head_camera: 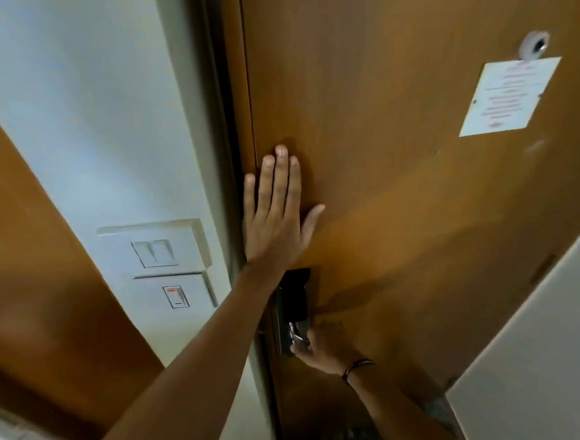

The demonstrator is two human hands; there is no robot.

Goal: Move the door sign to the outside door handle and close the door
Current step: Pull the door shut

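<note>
The brown wooden door [396, 143] fills the view and lies flush against its frame [221, 121] on the left. My left hand [276, 214] rests flat on the door near its closing edge, fingers straight and pointing up. Lower down, my right hand [320, 350] is closed around the metal inside handle [295, 334], just under the dark lock plate [292, 298]. No door sign hangs on this inside handle; the outer side of the door is hidden.
A white notice [510, 96] is fixed to the door under the peephole [535, 46]. White switch plates [158, 253] sit on the wall left of the frame. A pale wall [548, 356] closes in at the lower right.
</note>
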